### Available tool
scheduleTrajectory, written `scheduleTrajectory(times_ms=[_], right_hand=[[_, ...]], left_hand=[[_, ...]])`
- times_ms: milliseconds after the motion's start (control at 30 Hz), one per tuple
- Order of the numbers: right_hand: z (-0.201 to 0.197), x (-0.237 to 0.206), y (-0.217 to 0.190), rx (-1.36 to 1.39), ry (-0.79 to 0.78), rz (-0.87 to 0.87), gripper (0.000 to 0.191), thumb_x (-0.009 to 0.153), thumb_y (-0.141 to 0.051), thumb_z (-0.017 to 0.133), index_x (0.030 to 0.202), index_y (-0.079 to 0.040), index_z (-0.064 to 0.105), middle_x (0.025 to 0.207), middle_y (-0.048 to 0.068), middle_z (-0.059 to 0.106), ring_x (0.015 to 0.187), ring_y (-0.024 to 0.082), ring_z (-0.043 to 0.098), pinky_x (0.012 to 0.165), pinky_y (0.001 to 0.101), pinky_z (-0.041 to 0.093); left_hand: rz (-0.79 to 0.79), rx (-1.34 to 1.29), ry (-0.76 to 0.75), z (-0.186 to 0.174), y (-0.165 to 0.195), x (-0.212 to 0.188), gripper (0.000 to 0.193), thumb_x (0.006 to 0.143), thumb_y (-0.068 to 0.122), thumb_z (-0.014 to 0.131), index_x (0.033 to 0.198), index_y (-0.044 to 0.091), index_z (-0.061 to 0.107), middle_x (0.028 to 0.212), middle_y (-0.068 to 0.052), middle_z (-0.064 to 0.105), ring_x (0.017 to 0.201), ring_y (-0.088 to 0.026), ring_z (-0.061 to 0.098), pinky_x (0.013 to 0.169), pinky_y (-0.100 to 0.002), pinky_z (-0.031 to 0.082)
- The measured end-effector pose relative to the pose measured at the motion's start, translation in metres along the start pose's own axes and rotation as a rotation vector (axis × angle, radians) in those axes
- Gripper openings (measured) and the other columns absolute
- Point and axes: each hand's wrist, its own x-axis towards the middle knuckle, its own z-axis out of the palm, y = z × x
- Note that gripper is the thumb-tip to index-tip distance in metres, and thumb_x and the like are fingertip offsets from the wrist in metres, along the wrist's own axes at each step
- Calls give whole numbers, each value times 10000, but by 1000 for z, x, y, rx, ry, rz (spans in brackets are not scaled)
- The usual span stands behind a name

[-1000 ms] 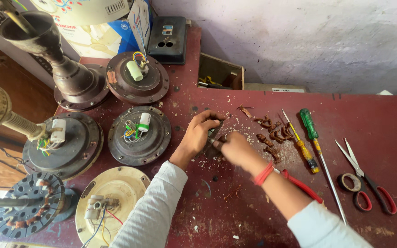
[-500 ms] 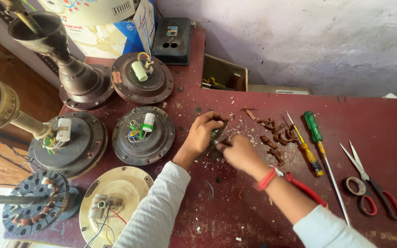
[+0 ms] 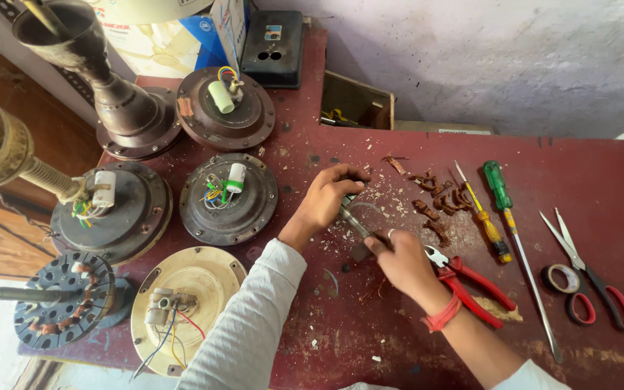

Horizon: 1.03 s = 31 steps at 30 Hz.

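- Left hand, centre of frame: fingers curled and pinched on the upper end of a small dark metal rod.
- Right hand, just below and right: thumb and fingers closed on the rod's lower end. The rod runs slanted between the two hands, just above the dark red workbench.
- What the rod is exactly cannot be told; it is small and half covered.
- Judgement: the grip looks best kept near both ends, wrists low over the bench so a dropped part lands among the chips, not off the edge.
- Red-handled pliers lie touching the right hand, on its right side.
- Further right: yellow screwdriver, green screwdriver, scissors, tape roll.
- Brown scraps upper right of the hands.
- Left of frame: several fan motor housings, nearest one with wires and a white capacitor.
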Motion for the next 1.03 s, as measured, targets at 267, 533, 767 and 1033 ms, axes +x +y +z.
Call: scheduleTrajectory(times_ms=[267,533,767,1033], right_hand=[[3,43,-26,550,-216,171,254,971,-239,626,968,-8,731,711,80,711,607,222,639,585,389,500],[1,8,-10,-381,33,-188,255,975,-286,624,1033,-83,768,663,68,693,463,163,589,469,396,432],[-11,18,22,485,-168,128,253,946,-225,659,888,-8,774,709,64,729,678,193,641,652,331,498],[5,32,-59,-90,-106,73,324,989,-348,664,1037,-50,782,850,128,759,768,275,672,691,412,514]], left_hand=[[0,-48,14,-15,-5,7,318,898,124,564,1121,-32,727,1040,-115,721,981,-199,636,920,-305,485],[98,-115,19,-10,-2,-7,365,876,109,563,1195,-13,691,1158,-94,727,1132,-181,642,1028,-285,456],[5,27,0,-1,5,3,314,905,132,563,1079,-26,771,1091,-134,772,1044,-214,678,982,-298,484],[124,8,-28,-27,-16,4,337,878,142,544,1067,-33,762,1147,-140,760,1059,-222,679,999,-300,483]])
